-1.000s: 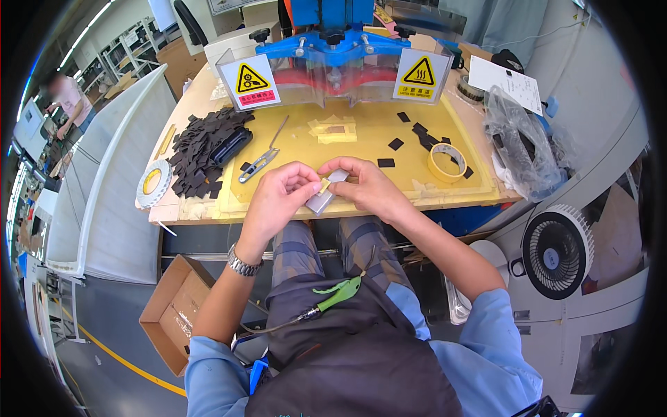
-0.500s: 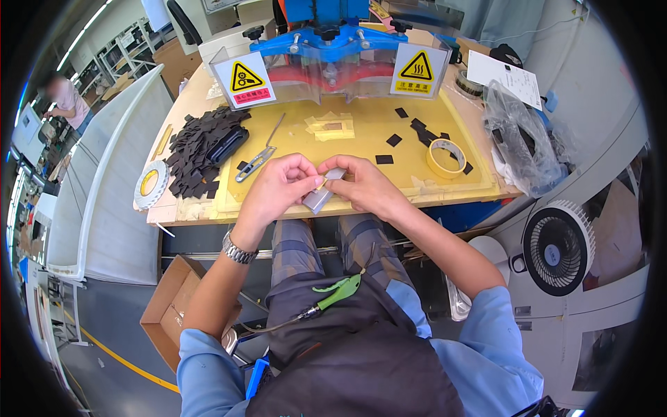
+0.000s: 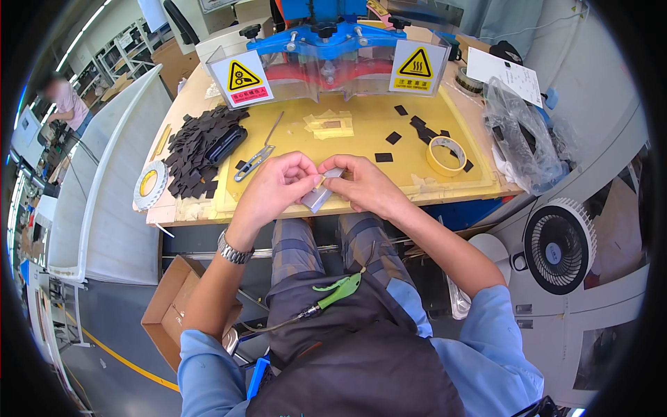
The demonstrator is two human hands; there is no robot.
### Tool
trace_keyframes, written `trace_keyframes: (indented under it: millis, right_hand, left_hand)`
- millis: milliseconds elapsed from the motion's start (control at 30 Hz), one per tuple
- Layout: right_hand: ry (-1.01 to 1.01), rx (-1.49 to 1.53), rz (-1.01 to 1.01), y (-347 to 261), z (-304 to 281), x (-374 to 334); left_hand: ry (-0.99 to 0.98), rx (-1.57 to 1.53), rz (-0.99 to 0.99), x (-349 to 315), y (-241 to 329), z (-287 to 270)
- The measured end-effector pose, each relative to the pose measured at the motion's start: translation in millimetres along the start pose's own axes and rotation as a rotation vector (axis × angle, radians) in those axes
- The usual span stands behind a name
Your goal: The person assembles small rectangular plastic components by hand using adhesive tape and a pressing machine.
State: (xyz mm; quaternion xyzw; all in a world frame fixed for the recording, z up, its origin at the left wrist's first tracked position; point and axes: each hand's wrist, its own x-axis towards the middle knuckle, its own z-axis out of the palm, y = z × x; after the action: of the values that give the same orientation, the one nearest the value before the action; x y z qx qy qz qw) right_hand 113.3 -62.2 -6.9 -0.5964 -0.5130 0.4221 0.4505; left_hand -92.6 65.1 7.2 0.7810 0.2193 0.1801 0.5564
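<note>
Both hands meet near the front edge of the table, above a small grey rectangular block (image 3: 316, 201). My right hand (image 3: 366, 185) is closed around the block's upper part, its thumb and fingers hiding much of it. With thumb and index finger, my left hand (image 3: 273, 187) pinches at a small yellow piece (image 3: 320, 182), perhaps tape, by the block; the fingertips cover most of it. Left of the hands lies a grey utility knife (image 3: 254, 164) with a long thin blade. A yellow tape roll (image 3: 433, 161) rests to the right, among scattered black rectangular pieces (image 3: 384, 158).
A heap of black pieces (image 3: 191, 153) covers the table's left, beside a white-rimmed roll (image 3: 160, 186). Behind stands a blue press with a clear guard (image 3: 299, 87). A yellow-taped patch (image 3: 319, 125) lies before it. A green air gun (image 3: 338, 290) lies over my lap; a fan (image 3: 556, 247) stands right.
</note>
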Motion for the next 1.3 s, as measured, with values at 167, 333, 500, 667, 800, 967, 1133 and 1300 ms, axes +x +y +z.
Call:
trace_keyframes:
  millis: [167, 333, 500, 667, 800, 967, 1133, 1300]
  right_hand:
    - [0.008, -0.008, -0.001, 2, 0, 1]
    - [0.013, -0.005, -0.02, 2, 0, -1]
    - [0.024, -0.006, -0.059, 1, 4, -8]
    - [0.05, 0.092, -0.086, 3, 9, -13]
    - [0.041, 0.105, -0.079, 7, 8, -14]
    - [0.034, 0.103, -0.09, 5, 9, -15]
    - [0.057, 0.106, -0.11, 8, 6, -16]
    - [0.054, 0.178, -0.125, 12, 9, -16]
  left_hand:
    - [0.113, 0.251, 0.146, -12, 8, 12]
    - [0.223, 0.601, 0.26, -23, 21, 22]
    - [0.294, 0.839, 0.357, -27, 25, 30]
    - [0.314, 0.899, 0.381, -30, 29, 32]
    - [0.308, 0.857, 0.38, -29, 29, 32]
    - [0.283, 0.907, 0.463, -29, 29, 31]
    - [0.281, 0.909, 0.471, -25, 24, 34]
    - [0.187, 0.468, 0.296, -22, 13, 24]
